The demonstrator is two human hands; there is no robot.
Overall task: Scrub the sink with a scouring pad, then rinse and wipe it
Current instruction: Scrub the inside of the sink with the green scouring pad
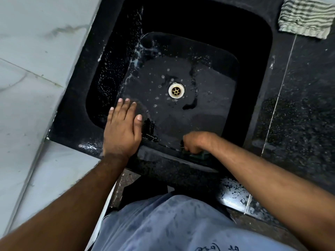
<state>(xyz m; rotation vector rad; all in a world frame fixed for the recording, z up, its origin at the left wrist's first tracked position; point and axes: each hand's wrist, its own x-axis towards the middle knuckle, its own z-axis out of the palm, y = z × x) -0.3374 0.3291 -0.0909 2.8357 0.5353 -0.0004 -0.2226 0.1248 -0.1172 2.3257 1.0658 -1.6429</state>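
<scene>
Right hand (194,142) grips scouring pad (200,154) at sink (101,73) near wall | left hand (122,129) flat, fingers straight, on sink's near-left rim | I see only the pad's green edge, rest hidden under fingers.

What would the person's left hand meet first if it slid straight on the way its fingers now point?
The left hand lies flat over the sink's near-left rim, fingers pointing up-frame. Going straight on, it would probably meet the soapy left inner wall first, not the drain; depth is unclear.
</scene>
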